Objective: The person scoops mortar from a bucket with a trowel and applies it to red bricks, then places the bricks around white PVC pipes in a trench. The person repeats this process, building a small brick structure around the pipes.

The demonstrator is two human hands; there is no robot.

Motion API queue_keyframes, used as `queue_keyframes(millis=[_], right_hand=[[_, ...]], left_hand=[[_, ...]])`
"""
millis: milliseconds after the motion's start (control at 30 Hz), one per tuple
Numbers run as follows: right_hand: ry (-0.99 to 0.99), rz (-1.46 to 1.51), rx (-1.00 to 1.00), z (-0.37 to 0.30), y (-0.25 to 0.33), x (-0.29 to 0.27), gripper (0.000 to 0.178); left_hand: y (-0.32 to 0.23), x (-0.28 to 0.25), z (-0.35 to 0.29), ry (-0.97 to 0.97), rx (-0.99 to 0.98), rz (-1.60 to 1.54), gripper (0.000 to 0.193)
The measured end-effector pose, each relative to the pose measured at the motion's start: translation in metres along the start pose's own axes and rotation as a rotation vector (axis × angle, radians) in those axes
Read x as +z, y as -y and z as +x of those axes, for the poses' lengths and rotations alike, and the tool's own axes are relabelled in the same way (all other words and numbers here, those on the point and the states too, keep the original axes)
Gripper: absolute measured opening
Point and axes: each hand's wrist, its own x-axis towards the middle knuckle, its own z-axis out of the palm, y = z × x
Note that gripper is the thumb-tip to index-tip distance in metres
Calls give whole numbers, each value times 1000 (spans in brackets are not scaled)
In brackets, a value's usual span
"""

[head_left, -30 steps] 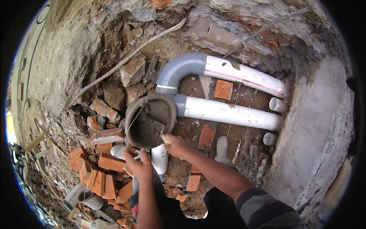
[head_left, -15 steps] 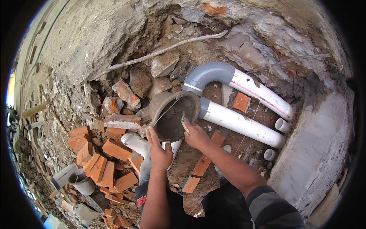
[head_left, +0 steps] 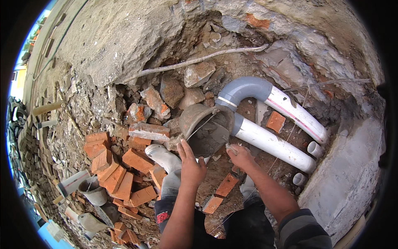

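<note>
Risk first, left to right.

Loose bricks (head_left: 112, 166) stacked on the left slope: orange, rough, sharp-cornered, no bedding. A knock from the white rubber boot (head_left: 163, 157) just beside them likely sends them sliding into the pit.

Left hand (head_left: 191, 166): palm flat, fingers straight and spread narrow, pressed against the lower rim of the pan (head_left: 206, 126). It supports, it does not grip. Pan is a round, dented metal bowl, tipped on edge toward the person, sitting between the rubble and the pipes, smeared grey mortar inside. Mortar looks wet and heavy; my read is that if the palm slips the pan rolls or dumps the load onto the dirt floor. A thin wire handle (head_left: 201, 124) crosses its mouth, possible snag for fingers.

Right hand (head_left: 240, 155): fingers curled around a small grey lump, probably mortar or a stone chip, cannot tell which. It sits just below the pan rim, near the lower white pipe (head_left: 271, 143).

Pipes: two smooth white plastic runs, upper one (head_left: 298, 114) joined by a grey elbow (head_left: 242, 89). Smooth and round, poor footing. A dropped pan or brick could crack a joint.

A taut string (head_left: 290, 128) crosses the pipes; easy to catch with a sleeve and shift.

Right edge: concrete block wall (head_left: 352, 166), coarse and grey. Overhanging earth and stone (head_left: 124, 45) above looks crumbly.
</note>
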Motion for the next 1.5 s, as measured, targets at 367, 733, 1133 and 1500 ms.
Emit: queue_keyframes(millis=[367,733,1133,1500], right_hand=[[398,525,35,-11,-19,0,54],[224,987,312,-179,-119,-153,39],[-418,1081,403,-18,-169,-273,17],[-610,-174,191,2,-203,-268,61]], left_hand=[[8,9,2,-39,89,118,90],[8,19,5,-80,80,185,92],[10,27,5,-106,86,232,93],[12,28,3,-133,103,213,93]])
